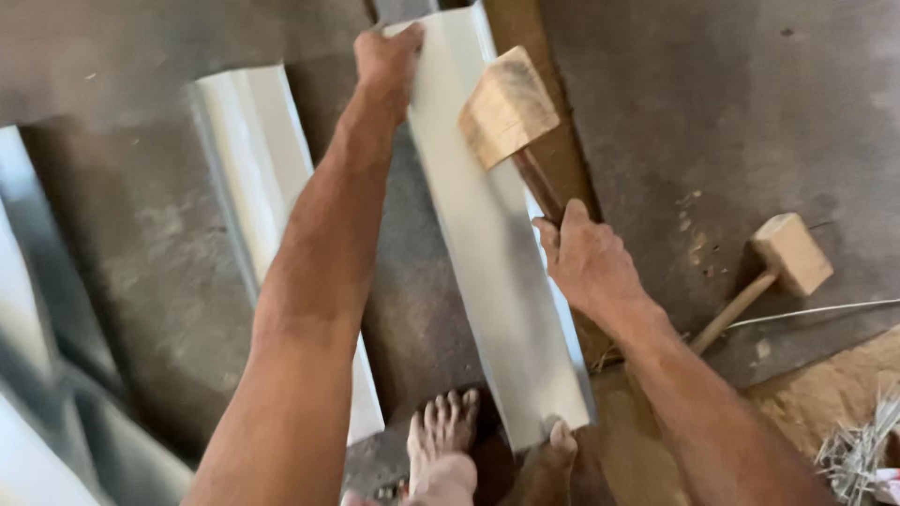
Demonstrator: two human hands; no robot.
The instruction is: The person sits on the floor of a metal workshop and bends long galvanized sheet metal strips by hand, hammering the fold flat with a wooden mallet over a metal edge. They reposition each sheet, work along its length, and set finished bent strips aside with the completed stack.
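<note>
I see the sheet (pixel 487 244), a long pale metal strip, running from 12 o'clock down to 6 o'clock across the floor (pixel 750 112), its near end pinned under my bare foot (pixel 553 450). My left hand (pixel 386 58) is clamped on the far end at about 12 o'clock, thumb over the edge. My right hand (pixel 586 262) is closed around the handle of a wooden mallet (pixel 508 105), whose head hangs just above the sheet's right edge near 1 o'clock. The hands are well apart. The sheet looks folded along its length already, so I judge the bend mostly formed, with dressing along the edge left to do. A second mallet (pixel 787 258) lies at 3 o'clock, another folded sheet (pixel 262 159) at 10 o'clock, and metal scraps (pixel 858 450) at 4 o'clock.
</note>
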